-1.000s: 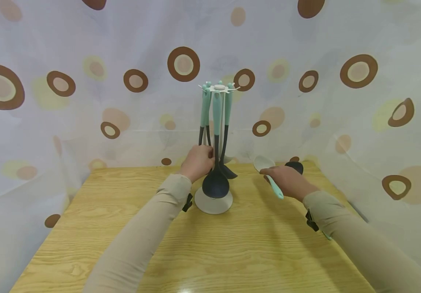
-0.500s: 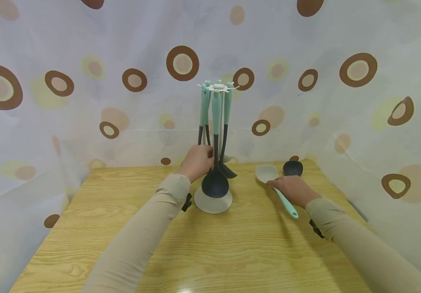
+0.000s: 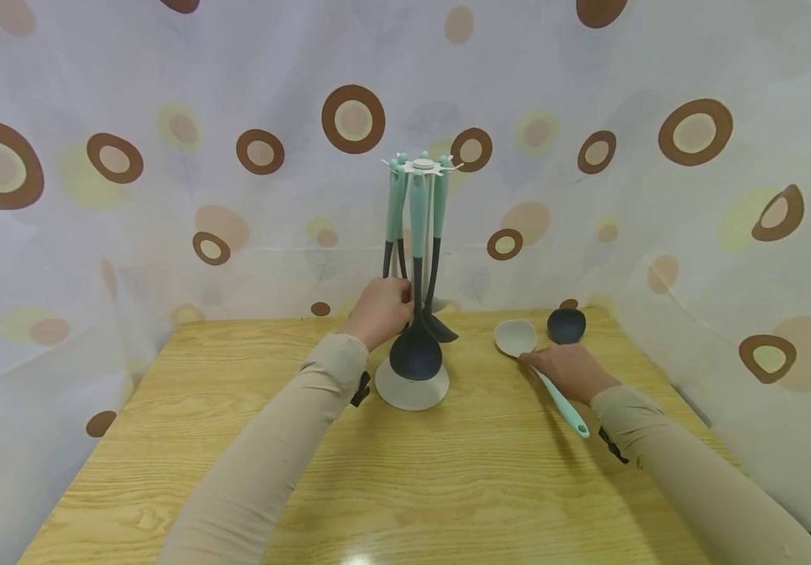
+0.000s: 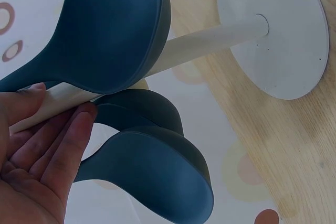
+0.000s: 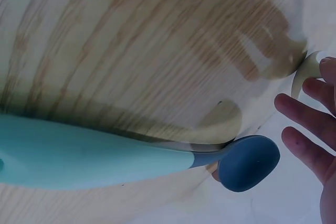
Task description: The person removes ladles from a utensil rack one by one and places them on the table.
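Observation:
My left hand (image 3: 380,312) grips the white pole (image 4: 210,45) of a round-based utensil stand (image 3: 411,396), thumb on one side and fingers on the other. Several utensils with mint handles hang around it, including a dark ladle (image 3: 416,353) at the front. On the right, my right hand (image 3: 569,373) pinches a pale spoon (image 3: 514,337) near its neck, low over the table. The spoon's mint handle (image 3: 564,406) points toward me. In the right wrist view the other fingers (image 5: 304,116) stand extended, and the pinch itself is mostly hidden.
Just right of the pale spoon, a dark spoon (image 3: 566,323) lies on the wooden table (image 3: 271,439); its mint handle (image 5: 94,153) fills the lower right wrist view. A patterned curtain (image 3: 271,71) hangs behind and along the sides.
My right hand has brought the pale spoon down and toward me, its handle turning nearer the front right. The dark spoon's bowl is less covered. My left hand stays on the pole.

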Demonstrator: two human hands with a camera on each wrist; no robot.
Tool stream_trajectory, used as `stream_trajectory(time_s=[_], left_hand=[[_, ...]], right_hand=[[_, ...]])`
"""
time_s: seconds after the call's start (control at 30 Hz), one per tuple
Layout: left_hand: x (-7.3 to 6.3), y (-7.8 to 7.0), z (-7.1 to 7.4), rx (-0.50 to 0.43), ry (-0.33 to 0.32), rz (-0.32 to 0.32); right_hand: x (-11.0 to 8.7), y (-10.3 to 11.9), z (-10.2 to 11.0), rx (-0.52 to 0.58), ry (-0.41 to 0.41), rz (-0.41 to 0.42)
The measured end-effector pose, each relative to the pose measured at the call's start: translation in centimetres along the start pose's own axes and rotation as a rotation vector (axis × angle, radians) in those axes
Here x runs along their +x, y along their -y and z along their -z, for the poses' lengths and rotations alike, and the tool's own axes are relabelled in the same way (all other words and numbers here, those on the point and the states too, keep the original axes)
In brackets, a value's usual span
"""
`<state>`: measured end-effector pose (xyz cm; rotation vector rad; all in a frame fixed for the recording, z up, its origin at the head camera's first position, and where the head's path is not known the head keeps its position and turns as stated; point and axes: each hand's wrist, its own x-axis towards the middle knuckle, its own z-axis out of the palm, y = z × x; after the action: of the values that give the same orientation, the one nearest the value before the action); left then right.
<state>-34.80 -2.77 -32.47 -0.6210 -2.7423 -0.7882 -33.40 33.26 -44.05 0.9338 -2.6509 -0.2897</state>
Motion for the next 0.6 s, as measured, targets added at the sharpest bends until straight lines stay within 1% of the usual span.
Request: stream_trajectory(time_s=[0.13, 0.27, 0.47, 0.6], left_hand=[[0.0, 0.0, 0.0, -0.001, 0.003, 0.001], [0.0, -0.1, 0.0, -0.004, 0.003, 0.006], [0.0, -0.1, 0.0, -0.003, 0.001, 0.010], [-0.1, -0.1, 0.0, 0.004, 0.004, 0.013]], right_hand=[[-0.1, -0.2, -0.6, 0.016, 0.010, -0.009], [-0.2, -0.2, -1.0, 0.004, 0.013, -0.005], [-0.2, 0.0, -1.1, -0.038, -0.016, 0.023], [-0.2, 0.0, -1.3, -0.046, -0.038, 0.031]])
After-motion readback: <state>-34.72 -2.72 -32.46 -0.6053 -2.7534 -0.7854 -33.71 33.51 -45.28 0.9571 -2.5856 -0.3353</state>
